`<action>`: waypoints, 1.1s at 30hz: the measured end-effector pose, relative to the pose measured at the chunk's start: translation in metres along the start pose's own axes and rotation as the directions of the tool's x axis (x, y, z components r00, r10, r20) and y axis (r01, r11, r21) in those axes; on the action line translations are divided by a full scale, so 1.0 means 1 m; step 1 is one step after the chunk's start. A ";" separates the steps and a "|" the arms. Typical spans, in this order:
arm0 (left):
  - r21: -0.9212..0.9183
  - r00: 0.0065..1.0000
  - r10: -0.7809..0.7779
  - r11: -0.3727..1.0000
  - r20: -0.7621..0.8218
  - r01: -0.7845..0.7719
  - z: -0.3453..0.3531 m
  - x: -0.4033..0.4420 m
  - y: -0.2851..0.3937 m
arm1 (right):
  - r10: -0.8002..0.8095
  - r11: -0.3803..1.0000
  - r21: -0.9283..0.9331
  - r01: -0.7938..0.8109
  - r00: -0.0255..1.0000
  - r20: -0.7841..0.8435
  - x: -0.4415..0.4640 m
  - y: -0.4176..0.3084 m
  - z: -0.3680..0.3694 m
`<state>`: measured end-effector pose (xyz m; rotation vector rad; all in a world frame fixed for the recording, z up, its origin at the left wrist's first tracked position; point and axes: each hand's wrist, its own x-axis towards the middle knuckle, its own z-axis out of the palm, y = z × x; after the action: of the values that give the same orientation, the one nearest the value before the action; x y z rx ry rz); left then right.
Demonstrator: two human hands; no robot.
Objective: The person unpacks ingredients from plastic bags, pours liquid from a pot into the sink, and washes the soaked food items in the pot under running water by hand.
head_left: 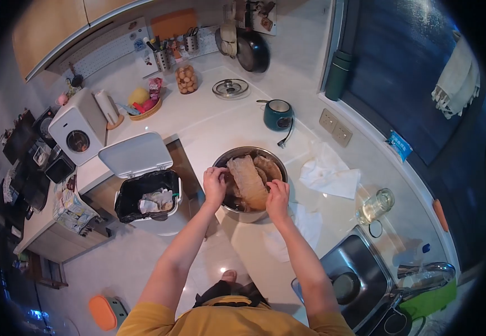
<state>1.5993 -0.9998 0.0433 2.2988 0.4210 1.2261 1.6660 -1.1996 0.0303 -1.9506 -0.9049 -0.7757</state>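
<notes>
A wide steel pot [244, 215] stands on the counter with dark brown liquid inside. Across its top lies a big brown slab of meat [246, 178], slightly tilted. Another piece of meat [269, 168] shows behind it near the right wall. At the left rim, my left hand [215, 186] is closed, fingertips bent in toward the slab's left side. My right hand [278, 197] reaches over the right rim, its fingers closed at the slab's right edge. The slab's underside and part of both hands' fingertips are hidden.
Left of the pot is an open trash bin [148, 203] with a black bag. White cloths [330, 171] lie to the right, near a glass jar [378, 205] and the sink [355, 274]. A green small cooker [278, 115] and a glass lid [230, 88] stand behind.
</notes>
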 end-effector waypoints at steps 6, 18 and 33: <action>-0.188 0.965 -0.097 0.971 0.244 0.146 -0.011 0.006 -0.003 | 0.202 0.960 0.216 -0.181 0.976 -0.081 0.031 -0.009 -0.026; -0.138 0.778 -0.506 0.799 0.374 0.586 0.004 0.034 -0.080 | 0.508 0.849 -0.319 -0.421 0.816 0.275 0.043 0.056 0.024; -0.262 0.713 -0.352 0.759 0.606 0.596 0.005 0.043 -0.074 | 0.685 0.681 0.099 -0.725 0.679 0.264 0.026 0.070 0.007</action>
<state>1.6246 -0.9188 0.0287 1.8339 0.4510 0.3380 1.7389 -1.2128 0.0179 -1.9944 -0.2398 -0.0130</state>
